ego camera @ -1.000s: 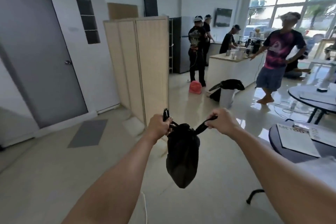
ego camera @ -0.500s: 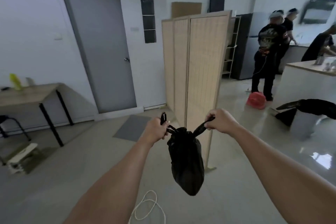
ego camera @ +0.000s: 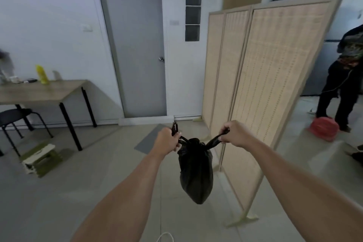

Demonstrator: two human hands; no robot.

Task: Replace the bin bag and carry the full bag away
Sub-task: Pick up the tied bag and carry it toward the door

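A full black bin bag (ego camera: 196,173) hangs in the air in front of me, its mouth drawn together into two twisted ends. My left hand (ego camera: 167,140) is closed on the left end, whose tip sticks up above the fist. My right hand (ego camera: 235,133) is closed on the right end. Both arms are stretched forward and the bag dangles between the fists, clear of the floor.
A folding wicker screen (ego camera: 265,84) stands just right of the bag. Ahead is a closed grey door (ego camera: 137,45) with a grey mat (ego camera: 151,139) before it. A wooden table (ego camera: 39,92), black chair and folded step stool (ego camera: 39,157) sit left. A person (ego camera: 341,76) stands far right by a red bag (ego camera: 324,127).
My view has swung left: the counter, bin and other people slid out to the right, and the door, table and stool came in. Both hands keep the same hold on the bag.
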